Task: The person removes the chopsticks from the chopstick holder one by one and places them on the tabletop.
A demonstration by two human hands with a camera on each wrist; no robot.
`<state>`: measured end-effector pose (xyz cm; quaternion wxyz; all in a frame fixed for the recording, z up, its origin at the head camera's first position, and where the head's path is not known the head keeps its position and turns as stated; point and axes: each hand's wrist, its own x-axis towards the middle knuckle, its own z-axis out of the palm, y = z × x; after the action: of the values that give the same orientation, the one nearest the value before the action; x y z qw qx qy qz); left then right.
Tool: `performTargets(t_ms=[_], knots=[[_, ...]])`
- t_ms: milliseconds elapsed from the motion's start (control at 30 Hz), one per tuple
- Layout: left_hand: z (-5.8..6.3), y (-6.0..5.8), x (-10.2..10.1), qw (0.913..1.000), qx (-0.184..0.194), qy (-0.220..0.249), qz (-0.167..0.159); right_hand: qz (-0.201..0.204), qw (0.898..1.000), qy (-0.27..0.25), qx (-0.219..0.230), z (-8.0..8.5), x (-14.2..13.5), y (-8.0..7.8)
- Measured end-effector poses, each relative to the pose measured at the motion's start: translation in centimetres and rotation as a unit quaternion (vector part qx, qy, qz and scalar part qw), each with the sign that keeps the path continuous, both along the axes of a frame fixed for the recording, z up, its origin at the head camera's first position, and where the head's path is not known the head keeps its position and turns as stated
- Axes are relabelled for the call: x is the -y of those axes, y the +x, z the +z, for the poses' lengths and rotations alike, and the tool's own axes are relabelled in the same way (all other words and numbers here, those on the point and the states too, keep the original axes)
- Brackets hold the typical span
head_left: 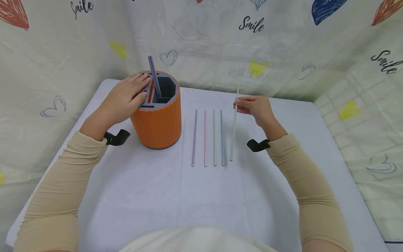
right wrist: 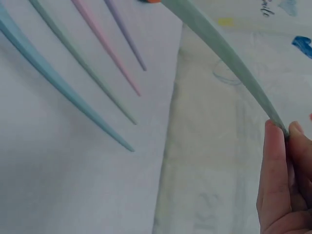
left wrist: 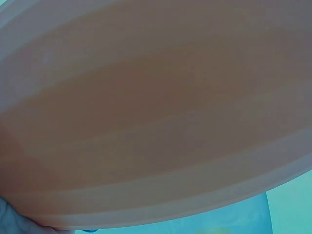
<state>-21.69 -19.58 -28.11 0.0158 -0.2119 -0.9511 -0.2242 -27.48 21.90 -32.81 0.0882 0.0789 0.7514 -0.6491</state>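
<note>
My left hand (head_left: 127, 92) rests on the top rim of an orange round desk organizer (head_left: 157, 127), fingers extended over its grey top. In the left wrist view the organizer's wall (left wrist: 156, 122) fills most of the picture, with a bit of the hand at the lower left corner. Purple sticks (head_left: 154, 75) stand leaning in the organizer. With thumb and fingertips my right hand (head_left: 256, 108) pinches a thin pale green stick (head_left: 234, 133) near its far end; the stick slants over the table. To its left lie a blue stick (head_left: 223, 140), a green stick (head_left: 214, 140), a pink stick (head_left: 205, 140) and a purple stick (head_left: 194, 140).
A white cloth covers the table (head_left: 189, 206). Behind it and at both sides hangs a pale curtain (head_left: 207, 45) printed with hearts and words. Black wrist cameras sit on both wrists, the right one (head_left: 257, 145) close to the tabletop.
</note>
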Motion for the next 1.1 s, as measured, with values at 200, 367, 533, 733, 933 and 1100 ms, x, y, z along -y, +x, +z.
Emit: performTargets(t_ms=[200, 367, 533, 733, 933, 1100], knots=[[0.0, 0.1, 0.0, 1.0000, 0.001, -0.001, 0.002, 0.017, 0.998, 0.023, 0.050, -2.3, -0.4, -0.4], [0.0, 0.1, -0.1, 1.0000, 0.001, -0.004, 0.001, 0.034, 0.996, 0.037, 0.071, -3.7, -0.7, -0.7], [0.0, 0.1, -0.1, 1.0000, 0.001, -0.004, 0.002, 0.030, 0.994, 0.036, 0.099, -4.9, -1.0, -1.3], [-0.1, 0.0, 0.0, 1.0000, -0.004, -0.001, -0.001, 0.024, 0.991, 0.027, 0.128, -6.2, -1.1, -1.8], [-0.1, 0.0, 0.0, 1.0000, -0.003, -0.005, 0.000, 0.013, 0.990, -0.006, 0.138, -7.2, -1.2, -2.3], [-0.1, 0.0, 0.0, 1.0000, -0.003, -0.003, 0.001, 0.009, 0.991, -0.003, 0.133, -8.2, -1.2, -2.6]])
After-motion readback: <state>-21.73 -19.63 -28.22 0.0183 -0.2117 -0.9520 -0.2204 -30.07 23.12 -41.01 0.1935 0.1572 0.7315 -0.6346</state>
